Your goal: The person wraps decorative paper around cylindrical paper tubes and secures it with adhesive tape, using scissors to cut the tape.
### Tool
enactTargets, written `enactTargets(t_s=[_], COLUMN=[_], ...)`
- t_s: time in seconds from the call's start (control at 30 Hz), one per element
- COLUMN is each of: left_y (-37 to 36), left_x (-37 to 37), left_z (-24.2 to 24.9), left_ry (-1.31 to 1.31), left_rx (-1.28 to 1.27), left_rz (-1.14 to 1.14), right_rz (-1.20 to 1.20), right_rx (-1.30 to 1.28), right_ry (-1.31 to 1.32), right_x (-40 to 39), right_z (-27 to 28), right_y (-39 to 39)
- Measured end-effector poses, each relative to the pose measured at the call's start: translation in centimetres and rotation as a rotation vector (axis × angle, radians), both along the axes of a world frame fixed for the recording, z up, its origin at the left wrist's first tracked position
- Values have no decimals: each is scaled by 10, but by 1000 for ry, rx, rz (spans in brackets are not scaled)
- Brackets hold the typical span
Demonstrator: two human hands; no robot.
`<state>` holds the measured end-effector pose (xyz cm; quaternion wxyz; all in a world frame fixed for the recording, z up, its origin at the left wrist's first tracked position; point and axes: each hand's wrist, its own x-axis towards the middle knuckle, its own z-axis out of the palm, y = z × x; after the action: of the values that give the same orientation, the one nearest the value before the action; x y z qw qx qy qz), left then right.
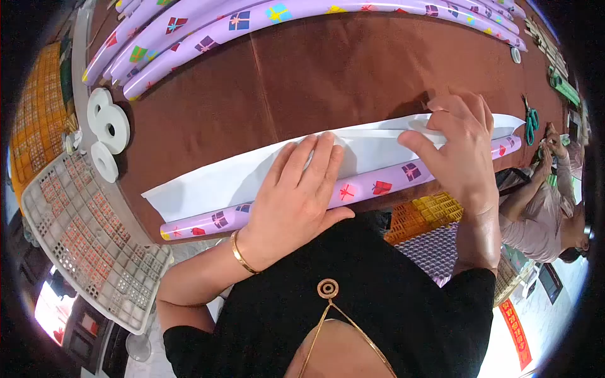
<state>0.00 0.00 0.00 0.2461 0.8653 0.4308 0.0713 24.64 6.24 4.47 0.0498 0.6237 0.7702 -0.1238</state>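
Rolls (302,11) behind the sheet (372,154) on the table (353,69), rings (112,142) left, scissors (531,118) right

On my feed, the left hand (299,189) hides one stretch of the purple roll (391,181) and the right hand (463,142) another toward its right end, where I can't make out whether the curled fingers pinch the white sheet (214,183). Beyond the purple roll, the view's edge crops the patterned rolls (277,12); past its right end, the lettering on the red banner (515,334) is too small for me to read.
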Motion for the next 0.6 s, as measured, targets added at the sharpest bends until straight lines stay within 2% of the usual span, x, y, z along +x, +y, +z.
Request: enactTargets(t_s=[0.2, 0.37, 0.6], left_y=[2, 6, 11], left_x=[2, 6, 12], left_z=[-1, 5, 6], left_ry=[2, 22, 62], left_rx=[53, 41, 88], left_rz=[-18, -15, 5], right_rz=[41, 36, -5], right_rx=[-58, 89, 119], right_ry=[84, 56, 6], right_x=[24, 50, 58], right_z=[8, 7, 3], right_y=[4, 4, 6])
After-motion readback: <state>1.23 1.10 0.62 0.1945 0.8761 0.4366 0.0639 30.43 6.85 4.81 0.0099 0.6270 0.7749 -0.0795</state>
